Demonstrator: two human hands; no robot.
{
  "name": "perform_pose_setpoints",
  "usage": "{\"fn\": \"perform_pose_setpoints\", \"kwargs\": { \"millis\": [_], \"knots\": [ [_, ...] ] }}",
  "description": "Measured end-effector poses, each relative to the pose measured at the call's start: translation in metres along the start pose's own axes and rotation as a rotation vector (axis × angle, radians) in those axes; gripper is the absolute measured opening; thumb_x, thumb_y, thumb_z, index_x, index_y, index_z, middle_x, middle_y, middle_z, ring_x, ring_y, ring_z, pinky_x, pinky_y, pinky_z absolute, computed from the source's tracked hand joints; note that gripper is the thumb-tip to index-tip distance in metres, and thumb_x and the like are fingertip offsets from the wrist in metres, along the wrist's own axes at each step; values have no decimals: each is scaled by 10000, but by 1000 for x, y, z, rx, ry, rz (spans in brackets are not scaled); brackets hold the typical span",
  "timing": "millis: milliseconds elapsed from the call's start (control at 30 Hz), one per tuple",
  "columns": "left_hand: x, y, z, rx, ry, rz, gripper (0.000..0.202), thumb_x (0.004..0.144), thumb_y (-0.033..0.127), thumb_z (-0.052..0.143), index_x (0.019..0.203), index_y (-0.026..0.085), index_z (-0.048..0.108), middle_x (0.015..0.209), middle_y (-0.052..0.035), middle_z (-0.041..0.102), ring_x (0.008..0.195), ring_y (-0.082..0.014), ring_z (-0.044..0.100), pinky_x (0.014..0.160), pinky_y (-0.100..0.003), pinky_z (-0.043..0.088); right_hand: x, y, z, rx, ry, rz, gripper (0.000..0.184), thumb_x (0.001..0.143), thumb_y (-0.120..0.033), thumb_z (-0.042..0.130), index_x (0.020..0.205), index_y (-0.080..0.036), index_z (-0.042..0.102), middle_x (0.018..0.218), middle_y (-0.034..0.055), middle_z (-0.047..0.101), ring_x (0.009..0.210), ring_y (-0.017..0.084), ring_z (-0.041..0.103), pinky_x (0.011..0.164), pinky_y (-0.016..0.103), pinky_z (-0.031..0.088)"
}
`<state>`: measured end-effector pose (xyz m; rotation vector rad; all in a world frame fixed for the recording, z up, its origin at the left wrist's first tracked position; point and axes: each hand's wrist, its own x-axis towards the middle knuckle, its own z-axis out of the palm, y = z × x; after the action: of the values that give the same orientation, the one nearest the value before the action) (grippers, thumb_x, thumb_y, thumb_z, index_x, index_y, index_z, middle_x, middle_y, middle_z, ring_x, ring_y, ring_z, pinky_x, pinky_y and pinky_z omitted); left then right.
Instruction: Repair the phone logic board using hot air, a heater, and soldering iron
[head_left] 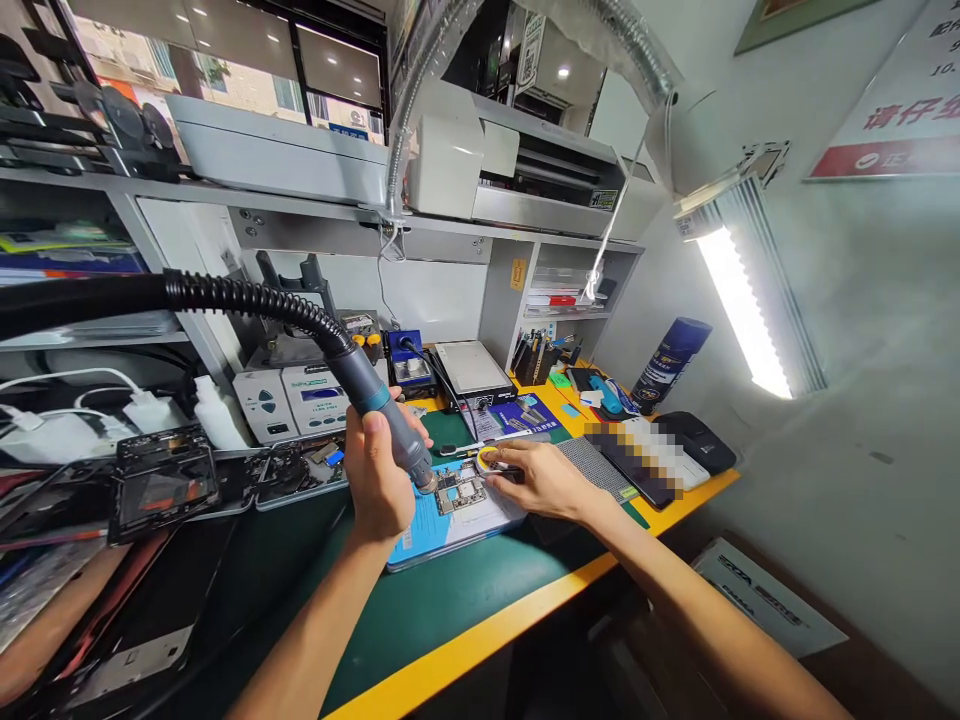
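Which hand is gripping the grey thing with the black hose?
The left hand: its fingers wrap the grey hot-air gun, angled down by the circuit board. The right hand, across the board, isn't touching it.

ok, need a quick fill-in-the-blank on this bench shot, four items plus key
1. The left hand grips the hot-air gun, whose hose is coloured ____.
2. The gun's nozzle points at the ____ beside the right hand.
3. The desk mat is coloured ____.
4. The lit lamp hangs on the picture's ____ side.

Missing words: black; circuit board; green; right
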<state>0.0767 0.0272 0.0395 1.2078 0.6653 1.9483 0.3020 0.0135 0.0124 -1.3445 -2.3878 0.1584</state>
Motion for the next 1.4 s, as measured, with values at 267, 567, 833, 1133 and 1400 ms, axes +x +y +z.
{"fn": "perform_pose_setpoints", "kwargs": {
  "millis": [267, 567, 833, 1133, 1400],
  "knots": [
    [1, 1, 0, 2, 1, 0, 379, 970, 529, 413, 1106, 212, 569, 750, -8, 581, 636, -174, 596, 549, -316, 542, -3, -6, 7, -101, 36, -11, 286, 975, -345, 581, 1190, -218, 718, 1185, 120, 725, 989, 233, 720, 839, 295, 546],
    [1, -1, 0, 2, 4, 0, 353, 941, 544, 436, 1077, 274, 617, 741, -16, 575, 621, -205, 585, 536, -385, 541, 1, -20, 5, -257, -34, 67, 263, 933, -320, 591, 1147, -214, 701, 1105, 102, 730, 834, 225, 723, 698, 271, 503],
    [3, 0, -1, 29, 30, -12, 327, 909, 576, 447, 1038, 334, 626, 720, -4, 570, 592, -248, 573, 513, -448, 506, -7, -16, 3, -280, -111, 26, 365, 987, -354, 518, 1317, -220, 601, 1351, 153, 627, 825, 238, 733, 728, 314, 536],
    [3, 0, 1, 63, 29, 36, 386, 939, 539, 416, 1057, 212, 583, 719, 6, 563, 587, -196, 576, 509, -377, 527, -7, 5, 4, 72, -46, -80, 400, 1013, -359, 524, 1357, -176, 616, 1361, 126, 641, 1284, 252, 585, 1051, 331, 474],
    [3, 0, 1, 60, 32, 44, 407, 941, 536, 412, 1068, 183, 570, 713, 3, 568, 587, -187, 580, 511, -355, 536, -12, 2, 1, -27, -80, -74, 430, 1022, -351, 484, 1414, -195, 564, 1445, 132, 572, 1267, 274, 604, 1016, 354, 508]
  ]
}}
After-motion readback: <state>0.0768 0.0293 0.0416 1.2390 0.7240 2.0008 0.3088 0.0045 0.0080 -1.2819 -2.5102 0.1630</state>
